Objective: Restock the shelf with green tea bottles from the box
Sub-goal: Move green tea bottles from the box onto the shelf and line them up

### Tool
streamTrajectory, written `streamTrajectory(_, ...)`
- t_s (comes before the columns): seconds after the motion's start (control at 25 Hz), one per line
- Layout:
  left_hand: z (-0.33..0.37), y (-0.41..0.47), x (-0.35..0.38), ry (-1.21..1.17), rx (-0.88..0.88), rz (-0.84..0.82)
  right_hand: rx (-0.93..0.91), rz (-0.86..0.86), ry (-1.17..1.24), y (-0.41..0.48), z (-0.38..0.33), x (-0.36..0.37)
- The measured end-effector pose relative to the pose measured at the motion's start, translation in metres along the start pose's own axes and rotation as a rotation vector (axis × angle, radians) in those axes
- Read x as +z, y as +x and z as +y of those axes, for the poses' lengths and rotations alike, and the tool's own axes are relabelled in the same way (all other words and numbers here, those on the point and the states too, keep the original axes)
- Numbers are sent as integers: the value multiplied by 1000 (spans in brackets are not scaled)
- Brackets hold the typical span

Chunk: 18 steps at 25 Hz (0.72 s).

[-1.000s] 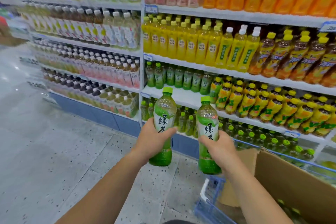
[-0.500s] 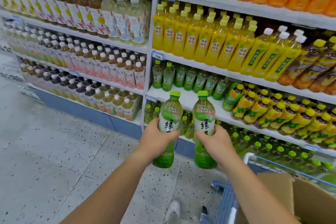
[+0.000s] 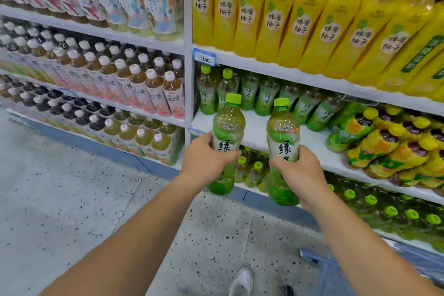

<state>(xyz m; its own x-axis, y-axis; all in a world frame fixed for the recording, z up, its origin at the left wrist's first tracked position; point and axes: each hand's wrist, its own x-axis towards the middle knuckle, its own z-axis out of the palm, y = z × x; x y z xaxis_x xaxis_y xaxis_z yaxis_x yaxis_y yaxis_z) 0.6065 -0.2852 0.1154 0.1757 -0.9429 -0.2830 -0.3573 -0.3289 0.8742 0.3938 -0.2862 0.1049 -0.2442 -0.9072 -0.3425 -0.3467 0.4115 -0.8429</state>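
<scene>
The left hand (image 3: 204, 161) clasps a full, green-capped clear plastic green tea bottle (image 3: 228, 125) at its label, and the right hand (image 3: 298, 170) clasps a second bottle (image 3: 283, 134) likewise. Both are upright before the bare left end of the white shelf (image 3: 255, 127). Full, they likely feel weighty and smooth-walled, so this mid-body hold suits.

One wide-angle camera, worn on the person's head, looks forward and down. It faces the drink shelves (image 3: 255, 128) from close by; they fill the top and right of the frame, and the floor (image 3: 60, 199) takes the lower left.
</scene>
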Motion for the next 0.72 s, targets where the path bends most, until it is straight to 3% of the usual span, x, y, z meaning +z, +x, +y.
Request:
streamTrajectory(0.28, -28, 131, 37, 141, 80, -129, -19, 47, -65, 97, 31, 33)
streamTrajectory(0.72, -56, 236, 89, 126, 368, -25, -241, 219, -77, 205, 55, 77)
